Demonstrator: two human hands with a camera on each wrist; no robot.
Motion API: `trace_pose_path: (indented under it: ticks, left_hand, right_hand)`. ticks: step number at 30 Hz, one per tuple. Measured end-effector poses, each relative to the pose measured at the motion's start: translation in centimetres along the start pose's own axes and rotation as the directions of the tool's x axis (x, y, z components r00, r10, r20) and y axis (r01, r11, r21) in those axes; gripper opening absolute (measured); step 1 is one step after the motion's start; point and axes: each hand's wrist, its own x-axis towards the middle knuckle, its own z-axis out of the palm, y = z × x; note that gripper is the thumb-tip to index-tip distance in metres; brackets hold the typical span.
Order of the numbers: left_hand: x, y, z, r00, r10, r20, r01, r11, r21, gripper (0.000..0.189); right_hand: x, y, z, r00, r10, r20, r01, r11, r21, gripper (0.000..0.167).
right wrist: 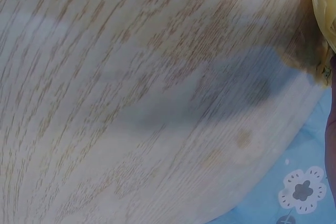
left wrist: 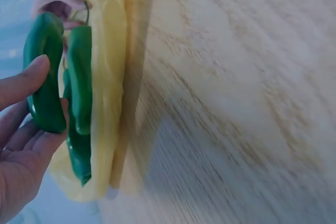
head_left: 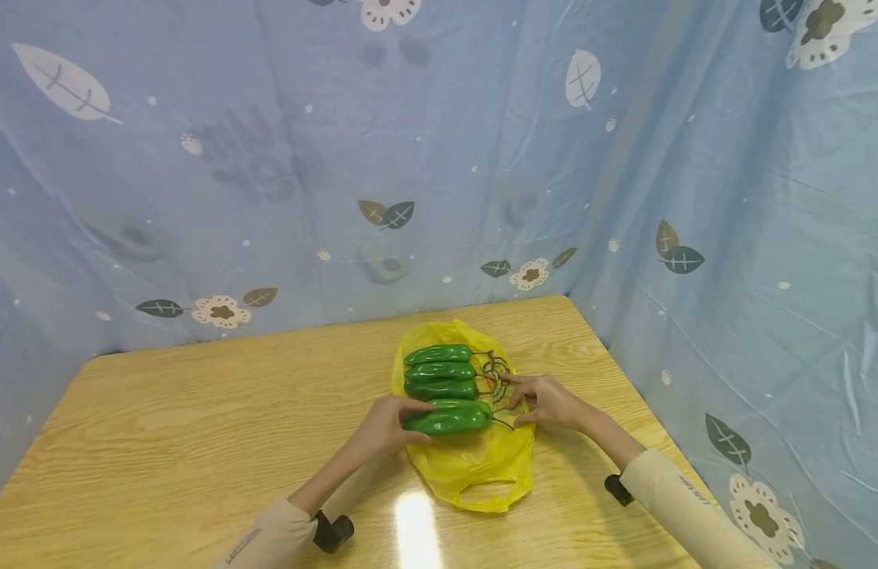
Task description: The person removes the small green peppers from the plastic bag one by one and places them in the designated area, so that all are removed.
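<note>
In the head view my left hand (head_left: 386, 427) grips the nearest green pepper (head_left: 458, 419) by its tip end. The left wrist view shows the thumb on one side of this pepper (left wrist: 46, 77) and the fingers on the other, with it raised beside the others. Several more long green peppers (head_left: 441, 371) lie in a row on a yellow plastic bag (head_left: 481, 466), thin stems pointing right. My right hand (head_left: 548, 403) is at the stem ends, fingers spread and index finger reaching over a cluster of small curled dark, pale and red pieces (head_left: 497, 378).
The bag lies on a wood-grain table (head_left: 218, 427), its handle loop toward the near edge. A blue patterned curtain (head_left: 325, 158) hangs along the back and the right side. Light glares off the table (head_left: 416, 525) in front of the bag.
</note>
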Motion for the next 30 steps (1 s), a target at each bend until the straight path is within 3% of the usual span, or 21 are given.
trace_pose_path:
  ticks: [7,21,30]
  left_hand:
    - [-1.6,0.1,-1.1,0.999,0.051,-0.016,-0.05,0.999,0.016,0.045]
    - [-4.6,0.2,-3.1,0.998,0.032,0.063,-0.035,0.998,0.048,0.046]
    - [-6.1,0.8,-4.0,0.998,0.018,0.064,-0.021,0.999,0.043,0.046]
  right_hand:
    - [-0.1,0.2,0.0,1.0,-0.013,-0.003,0.013,1.0,-0.006,0.021]
    - [0.0,0.0,0.3,1.0,-0.004,-0.01,0.004,1.0,0.0,0.021]
    - [-0.3,0.1,0.2,0.999,0.046,-0.005,-0.045,0.997,0.064,0.018]
